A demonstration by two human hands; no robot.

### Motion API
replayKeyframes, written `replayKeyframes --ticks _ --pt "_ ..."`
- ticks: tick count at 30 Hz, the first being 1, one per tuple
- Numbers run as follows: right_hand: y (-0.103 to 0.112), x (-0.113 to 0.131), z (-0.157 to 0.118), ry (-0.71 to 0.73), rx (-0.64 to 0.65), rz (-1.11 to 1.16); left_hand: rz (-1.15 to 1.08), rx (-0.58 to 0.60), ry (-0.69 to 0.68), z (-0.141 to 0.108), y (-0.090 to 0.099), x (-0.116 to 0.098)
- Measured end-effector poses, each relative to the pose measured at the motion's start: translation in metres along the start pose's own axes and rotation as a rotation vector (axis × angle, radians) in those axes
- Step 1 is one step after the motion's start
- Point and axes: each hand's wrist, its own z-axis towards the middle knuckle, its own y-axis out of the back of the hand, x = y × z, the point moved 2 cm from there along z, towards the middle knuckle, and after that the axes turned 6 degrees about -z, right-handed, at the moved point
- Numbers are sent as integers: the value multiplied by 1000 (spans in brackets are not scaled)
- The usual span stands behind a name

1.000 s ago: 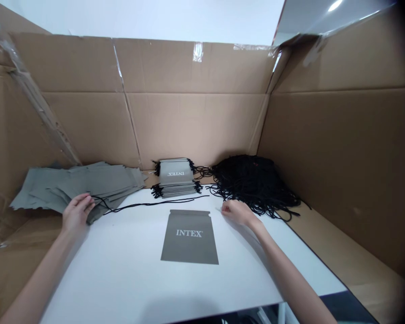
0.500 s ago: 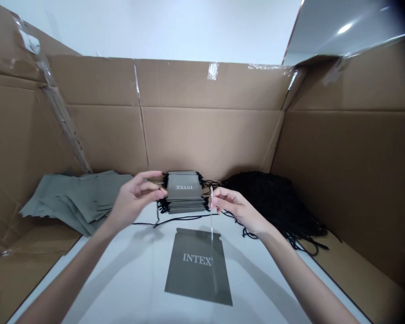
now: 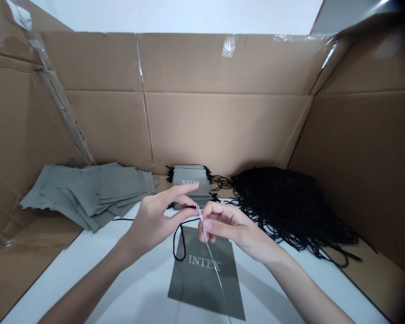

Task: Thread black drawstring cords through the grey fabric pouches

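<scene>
Both hands have come together above the grey pouch [image 3: 205, 279] on the table [image 3: 128, 288] since a second ago. Left hand [image 3: 155, 222] fingers pinch the black cord [image 3: 179, 243]; right hand [image 3: 231, 229] fingers pinch the thin wire threader [image 3: 211, 256], cord end meeting its tip, so threading looks underway.

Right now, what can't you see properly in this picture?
Head view:
- Where the black cord meets the thin wire tool: too small, and hidden by the left hand and right hand.
- The wire's lower end: cut off by the bottom edge.
- The INTEX pouch stack: front hidden by fingers.
</scene>
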Motion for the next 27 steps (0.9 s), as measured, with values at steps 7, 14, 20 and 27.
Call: replayKeyframes --ticks 7,14,20,27 --pt "6 -5 3 -37 -23 -31 19 14 -41 -2 -6 7" --pt "11 -8 5 -35 -11 -57 -4 40 -62 -1 -8 12" --pt "16 -12 3 -26 -3 -95 -57 78 -78 0 -5 14" --pt "17 -13 2 -34 -22 -161 -33 121 -86 0 -4 12"
